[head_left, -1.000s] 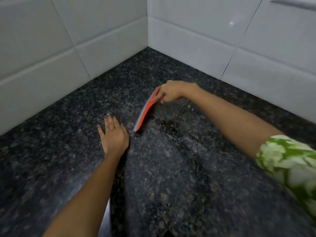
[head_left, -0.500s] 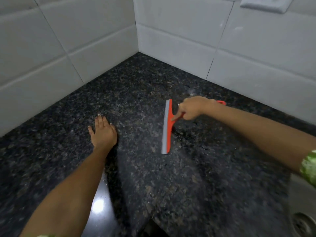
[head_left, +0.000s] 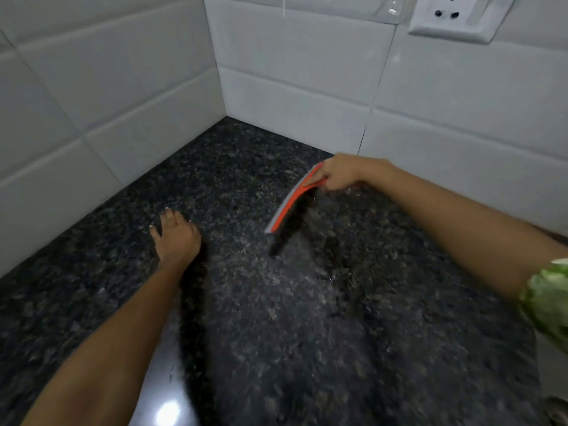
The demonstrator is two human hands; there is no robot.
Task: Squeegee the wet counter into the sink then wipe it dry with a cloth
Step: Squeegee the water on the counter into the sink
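Head cam: my right hand [head_left: 341, 175] is gripping the orange plastic squeegee with a grey blade [head_left: 290, 204] on the speckled black granite counter [head_left: 307, 318], near the tiled corner, while my left hand [head_left: 176, 236] is resting open and flat left of it.

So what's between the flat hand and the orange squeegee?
Nothing, only bare speckled counter between the left hand and the squeegee, in the head view.

White tiled walls [head_left: 295, 96] meet at corner; wall socket [head_left: 455, 16] top right.
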